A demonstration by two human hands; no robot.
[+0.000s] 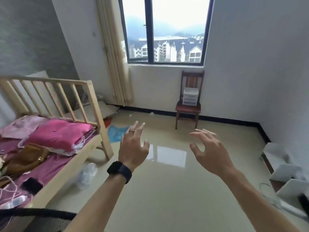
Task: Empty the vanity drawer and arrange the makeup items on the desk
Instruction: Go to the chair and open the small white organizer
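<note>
1. Head view: my left hand [133, 148] and right hand [209, 151] hover spread and empty, fingers apart.
2. The plastic drawer unit [190, 96] sits far across on the chair [187, 108]; likely light, brittle, slippery, so I'd grip both sides.

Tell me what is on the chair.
A small white plastic drawer unit stands on the seat of the chair, against its back. What its drawers hold cannot be seen.
</note>
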